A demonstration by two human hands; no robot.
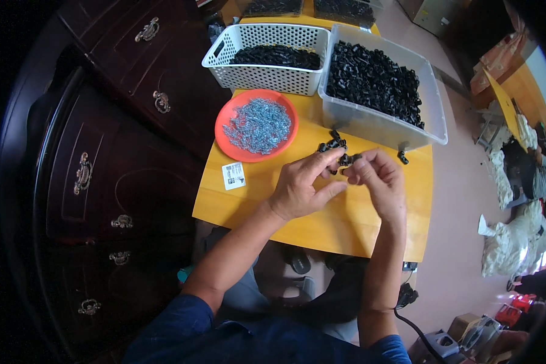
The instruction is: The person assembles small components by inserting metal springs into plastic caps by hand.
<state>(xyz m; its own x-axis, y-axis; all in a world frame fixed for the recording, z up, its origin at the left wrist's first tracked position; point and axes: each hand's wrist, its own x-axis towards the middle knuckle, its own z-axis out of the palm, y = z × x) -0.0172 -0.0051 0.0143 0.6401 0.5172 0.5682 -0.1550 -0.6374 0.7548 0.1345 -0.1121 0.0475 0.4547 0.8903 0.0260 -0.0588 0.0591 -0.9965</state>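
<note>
My left hand (300,185) and my right hand (379,179) meet over the yellow table (236,209), pinching a small black plastic part (347,160) between their fingertips. A few more black parts (332,144) lie on the table just beyond my fingers. An orange plate (224,130) heaped with small silver screws (259,125) sits to the left of my hands. Behind it stands a white perforated basket (267,76) holding black parts. A clear plastic bin (376,124) full of black parts (376,79) stands at the back right.
A dark wooden cabinet (121,151) with metal handles runs along the table's left side. A white label (233,176) lies near the table's left edge. A single black part (402,158) rests by the bin. White bags (515,239) and clutter sit on the floor at right.
</note>
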